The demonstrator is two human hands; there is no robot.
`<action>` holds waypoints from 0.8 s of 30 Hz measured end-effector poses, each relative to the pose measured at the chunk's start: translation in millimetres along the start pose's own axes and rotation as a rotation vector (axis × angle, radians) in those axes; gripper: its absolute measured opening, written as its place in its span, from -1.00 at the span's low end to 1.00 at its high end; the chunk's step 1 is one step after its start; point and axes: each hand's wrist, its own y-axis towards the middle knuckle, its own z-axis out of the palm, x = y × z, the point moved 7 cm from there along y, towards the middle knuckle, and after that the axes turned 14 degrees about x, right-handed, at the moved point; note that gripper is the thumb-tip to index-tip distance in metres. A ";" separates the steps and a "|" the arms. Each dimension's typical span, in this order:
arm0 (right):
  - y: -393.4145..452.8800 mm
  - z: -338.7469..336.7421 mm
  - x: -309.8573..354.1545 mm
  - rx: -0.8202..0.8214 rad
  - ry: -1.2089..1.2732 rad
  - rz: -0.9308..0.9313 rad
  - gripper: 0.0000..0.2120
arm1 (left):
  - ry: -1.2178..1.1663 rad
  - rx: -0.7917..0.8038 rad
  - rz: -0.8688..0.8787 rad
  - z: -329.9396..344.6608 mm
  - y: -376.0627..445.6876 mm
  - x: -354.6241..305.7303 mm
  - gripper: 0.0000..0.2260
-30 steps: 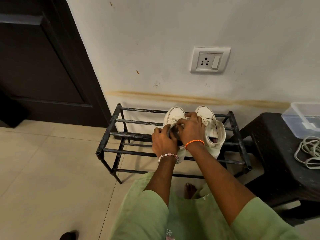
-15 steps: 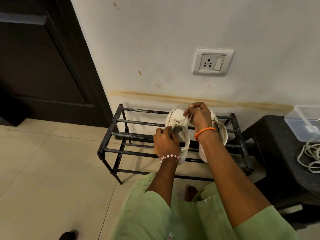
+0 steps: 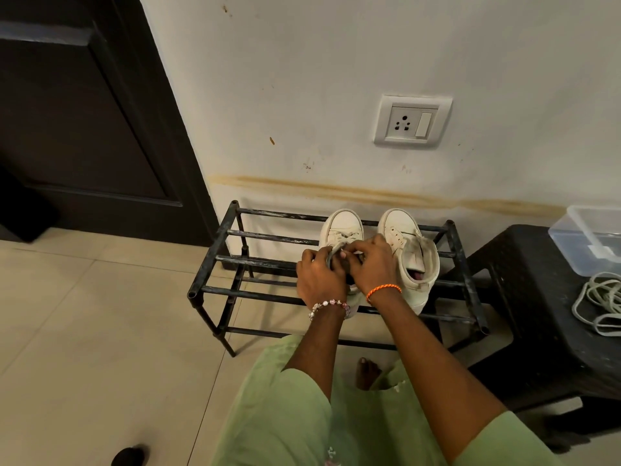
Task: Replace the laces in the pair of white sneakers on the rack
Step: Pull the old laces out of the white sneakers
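The right hand [image 3: 371, 260], raised a moment before, had dropped back beside the left hand [image 3: 319, 275]; both pinched the old lace on the left white canvas sneaker [image 3: 341, 230] atop the black metal rack [image 3: 221, 237], so unlacing looked underway.

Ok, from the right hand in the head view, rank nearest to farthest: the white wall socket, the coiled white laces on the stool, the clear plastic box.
1. White wall socket, above on the wall.
2. Coiled white laces, right, on the black stool.
3. Clear plastic box, far right, at the stool's back.
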 end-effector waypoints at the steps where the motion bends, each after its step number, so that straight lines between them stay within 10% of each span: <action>1: 0.4 -2.0 -2.0 -0.027 0.098 0.009 -0.92 | 0.001 0.003 0.002 -0.2 -0.2 -0.4 -0.77; 12: 10.8 -42.0 27.0 0.038 1.057 -0.086 -0.77 | 0.016 -0.021 0.000 -1.9 -0.4 0.0 -0.79; 19: 7.8 -8.2 20.3 0.134 -0.075 -0.047 -0.78 | 0.002 -0.001 -0.014 -0.5 -0.1 2.5 -0.79; 24: -3.2 -1.8 15.0 0.042 -0.144 -0.100 -0.81 | 0.019 0.011 -0.020 0.3 0.7 2.8 -0.77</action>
